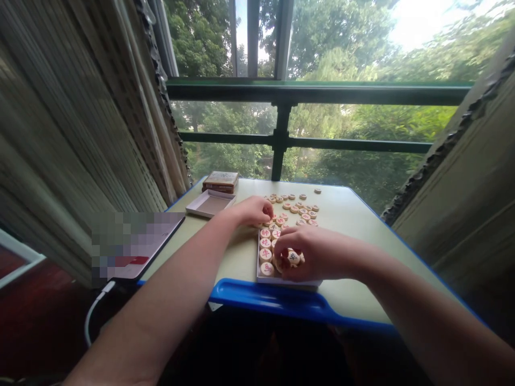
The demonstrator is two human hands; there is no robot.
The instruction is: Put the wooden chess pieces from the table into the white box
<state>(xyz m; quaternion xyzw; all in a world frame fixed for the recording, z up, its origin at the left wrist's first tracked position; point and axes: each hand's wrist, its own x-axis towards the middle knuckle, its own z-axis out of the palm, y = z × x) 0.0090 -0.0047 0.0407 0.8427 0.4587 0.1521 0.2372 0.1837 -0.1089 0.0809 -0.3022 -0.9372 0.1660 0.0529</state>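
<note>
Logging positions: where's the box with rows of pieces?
The box sits right of centre in the head view, beyond the blue trough, under the right hand.

From afar I saw daylight [416, 24] fill a window [284, 37] between curtains [80, 107], trees [346, 43] beyond a green rail [362, 94], and a pale, blue-edged table [358, 241] below.

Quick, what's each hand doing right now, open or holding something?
Left hand: curled by the loose pieces; grip cannot be told.
Right hand: curled over the white box; grip cannot be told.
</note>
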